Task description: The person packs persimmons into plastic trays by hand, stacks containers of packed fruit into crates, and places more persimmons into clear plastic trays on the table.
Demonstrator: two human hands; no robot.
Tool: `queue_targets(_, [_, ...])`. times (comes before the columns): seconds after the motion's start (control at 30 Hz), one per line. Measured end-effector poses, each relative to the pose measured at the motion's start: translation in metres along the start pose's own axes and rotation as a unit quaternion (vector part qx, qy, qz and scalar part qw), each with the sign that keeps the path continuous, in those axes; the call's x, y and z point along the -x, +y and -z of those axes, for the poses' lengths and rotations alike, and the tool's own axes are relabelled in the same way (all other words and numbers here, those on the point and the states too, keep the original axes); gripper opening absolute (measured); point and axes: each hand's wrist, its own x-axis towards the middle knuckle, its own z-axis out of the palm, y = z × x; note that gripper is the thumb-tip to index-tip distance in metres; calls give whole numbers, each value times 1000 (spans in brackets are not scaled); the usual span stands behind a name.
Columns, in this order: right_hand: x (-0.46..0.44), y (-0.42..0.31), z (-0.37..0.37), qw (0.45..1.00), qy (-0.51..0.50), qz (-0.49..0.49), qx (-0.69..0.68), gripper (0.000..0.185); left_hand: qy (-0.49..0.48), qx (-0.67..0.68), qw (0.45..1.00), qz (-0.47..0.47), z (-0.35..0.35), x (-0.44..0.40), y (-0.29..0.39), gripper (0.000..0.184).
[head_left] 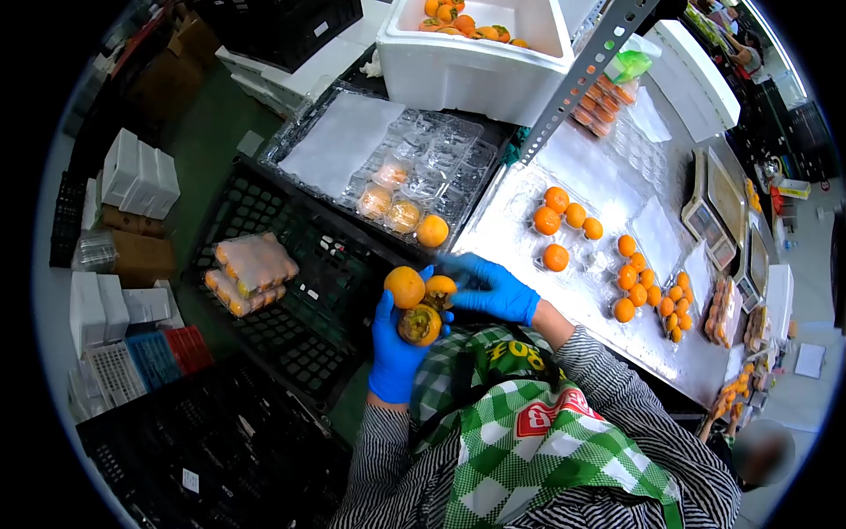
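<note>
From where I stand, that left hand looks overfull: its gloved fingers are curled around three orange fruits, one smooth side up, one at the right and one nearest the apron. They press against one another with little beneath them but palm and fingertips, so if the grip slackened, the left one could roll away and drop toward the dark crate or the floor, and bruise. The right hand reaches in with fingers extended at the right-hand fruit; they blur there, and I can't tell whether they grip it or only touch it. A careless nudge from that side might unseat its neighbours. Leafy caps show on two, and a stiff edge could scratch the skin beside it. Farther off, one fruit sits at the clear tray's near corner, where a sleeve or knuckle could knock it.
</note>
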Motion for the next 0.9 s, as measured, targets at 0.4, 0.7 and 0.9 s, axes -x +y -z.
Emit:
queue_targets(0.4, [-1, 18, 18, 981, 117, -8, -155, 56, -44, 32, 998, 21, -4, -12, 2, 82])
queue_targets(0.7, [-62, 26, 41, 898, 274, 189, 288, 42, -36, 21, 999, 36, 11, 0, -4, 81])
queue_targets(0.9, [-65, 23, 47, 922, 184, 101, 325, 48, -41, -8, 998, 51, 10, 0, -17, 82])
